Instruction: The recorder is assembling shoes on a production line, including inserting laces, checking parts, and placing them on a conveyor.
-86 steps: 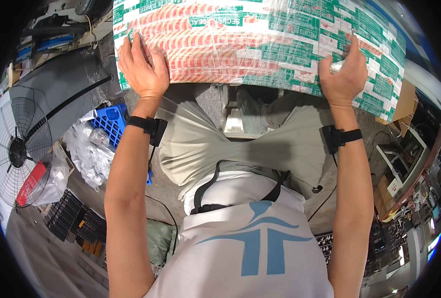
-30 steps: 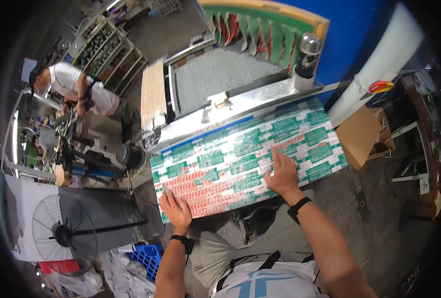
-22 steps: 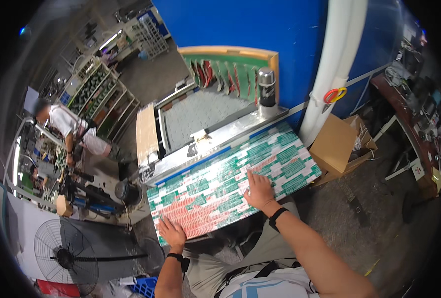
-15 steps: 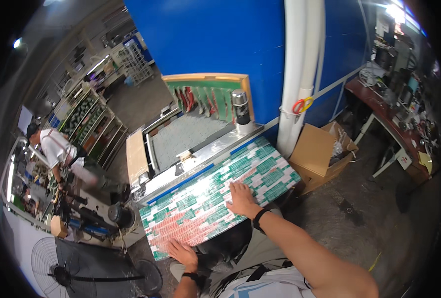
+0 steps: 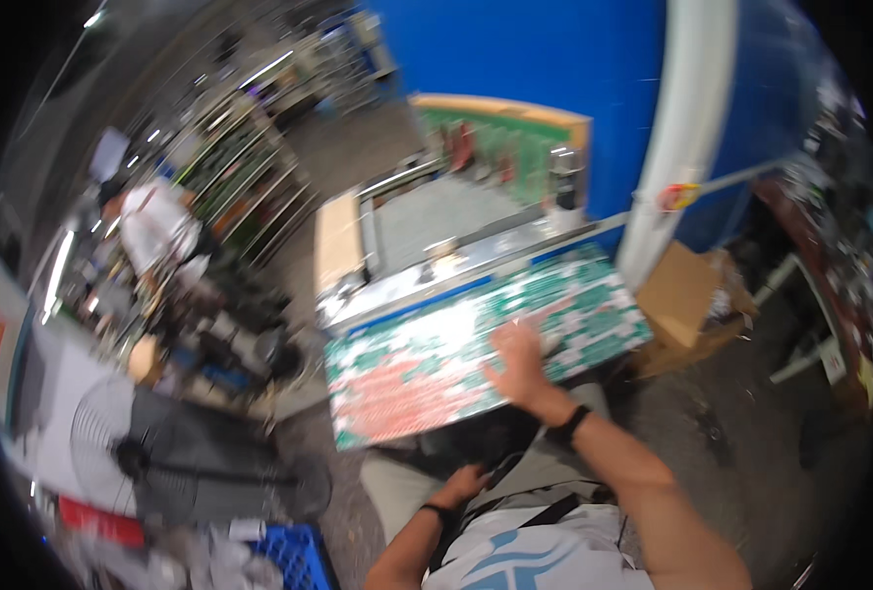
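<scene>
In front of me is a rectangular work surface [image 5: 427, 388] with a glossy covering patterned in green, white and red. My right hand [image 5: 522, 366] rests on its middle, thumb apart from the fingers, with no held thing visible. A dark band circles that wrist. My left hand [image 5: 466, 485] is off the surface, low over my lap by my waist, beside something dark. Blur hides its fingers, and whether it holds anything cannot be made out.
Behind the surface stand a grey-topped bench [image 5: 446, 221], a green tool board [image 5: 515, 152] and a dark flask [image 5: 565, 177]. An open carton [image 5: 677, 290] sits at right. At left are a fan [image 5: 132, 454], a blue crate [image 5: 294, 556] and another person [image 5: 161, 226].
My left hand has left the patterned surface's near edge and moved back to my lap. My right hand stays on the surface. The view has swung left, and the picture is now blurred.
</scene>
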{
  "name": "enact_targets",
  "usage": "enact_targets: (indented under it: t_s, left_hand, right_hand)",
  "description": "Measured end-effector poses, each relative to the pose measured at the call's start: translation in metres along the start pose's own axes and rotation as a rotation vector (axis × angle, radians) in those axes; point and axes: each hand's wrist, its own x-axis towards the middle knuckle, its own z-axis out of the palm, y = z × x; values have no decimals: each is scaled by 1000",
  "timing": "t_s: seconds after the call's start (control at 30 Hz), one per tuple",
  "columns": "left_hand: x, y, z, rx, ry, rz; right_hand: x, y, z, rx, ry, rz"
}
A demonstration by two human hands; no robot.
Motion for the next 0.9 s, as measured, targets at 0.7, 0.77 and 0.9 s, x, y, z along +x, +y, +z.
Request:
enact_targets:
  t_s: [0.7,0.77,0.9]
  left_hand:
    - [-17,-32,23,-145,299,61]
    - [6,-39,31,-142,280,72]
    - [24,-36,17,-228,300,257]
  right_hand:
    - [258,-131,-319,183,613,-1176]
    - [280,-137,-340,88,716,-1235]
    - [272,-147,-377,220,616,-1133]
